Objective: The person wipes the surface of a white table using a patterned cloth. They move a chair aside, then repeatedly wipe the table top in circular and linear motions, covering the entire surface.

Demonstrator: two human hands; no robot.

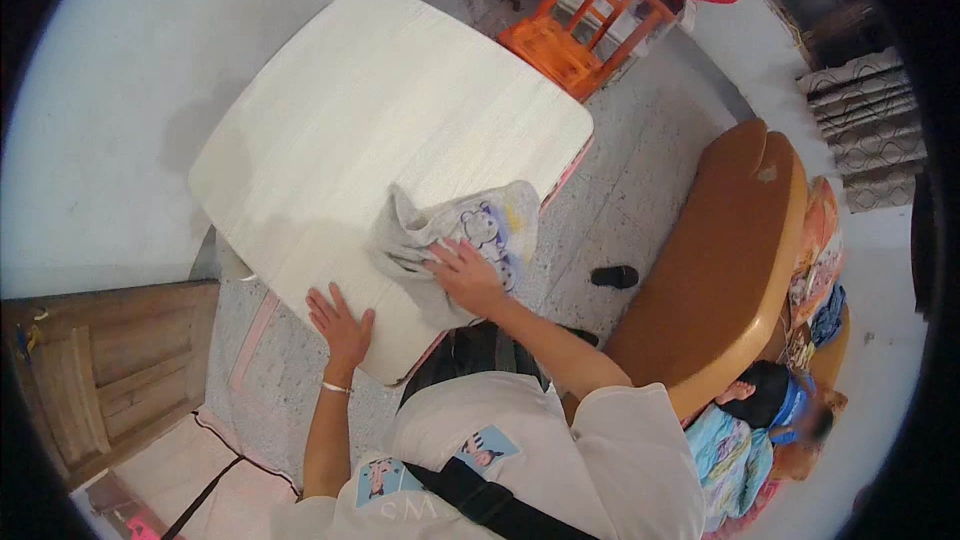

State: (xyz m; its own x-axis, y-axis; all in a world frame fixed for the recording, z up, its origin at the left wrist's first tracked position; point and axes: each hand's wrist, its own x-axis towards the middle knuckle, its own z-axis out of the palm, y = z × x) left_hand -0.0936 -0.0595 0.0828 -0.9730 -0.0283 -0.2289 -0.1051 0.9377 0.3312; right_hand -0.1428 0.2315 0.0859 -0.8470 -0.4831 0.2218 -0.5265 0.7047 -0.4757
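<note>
A grey cloth [415,230] with a cartoon print lies bunched over the near right edge of a pale, round-cornered table [370,90]. On top of it rests my right hand [468,278], its fingers spread and pressing the fabric against the tabletop. Part of the cloth hangs past the table's side. My left hand [342,328] lies flat on the near left edge of the table, fingers apart and nothing in it. A light band circles that wrist.
Beyond the far right side of the table stands an orange wooden chair [560,50]. A brown sofa [710,260] is at the right, with a dark shoe [614,277] on the floor beside it. Behind the sofa, a person [770,395] lies among bedding. A wooden door [120,370] is at left.
</note>
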